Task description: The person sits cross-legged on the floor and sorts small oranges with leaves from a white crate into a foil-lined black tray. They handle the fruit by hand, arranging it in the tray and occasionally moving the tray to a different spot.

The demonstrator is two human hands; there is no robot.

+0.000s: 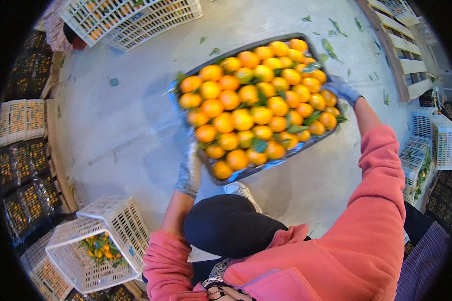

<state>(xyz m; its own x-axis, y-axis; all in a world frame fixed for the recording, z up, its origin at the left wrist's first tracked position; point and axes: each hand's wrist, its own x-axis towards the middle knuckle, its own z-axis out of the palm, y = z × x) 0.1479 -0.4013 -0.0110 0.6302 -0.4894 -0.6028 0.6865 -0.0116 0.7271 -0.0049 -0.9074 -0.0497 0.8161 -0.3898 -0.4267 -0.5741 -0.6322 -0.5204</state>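
Observation:
Held up over the floor is a black plastic tray (pixel 220 181) heaped with orange citrus fruit (pixel 261 114), some with green leaves attached. My gloved left hand (pixel 190 165) grips the tray's left side, its fingers partly hidden by the rim. At the opposite side my gloved right hand (pixel 341 89) holds the edge, with its fingertips out of sight. The tray tilts in the view, its right end higher in the picture. Clear plastic film (pixel 292 152) shows along the near rim.
A white plastic crate (pixel 154 24) of fruit stands at the top left. Another crate (pixel 130 263), lower left, contains leafy fruit. Packed trays (pixel 30 199) line the left side. Wooden pallets (pixel 414 66) and more crates (pixel 416 161) are at right. Loose leaves (pixel 329 49) litter the concrete floor (pixel 109 124).

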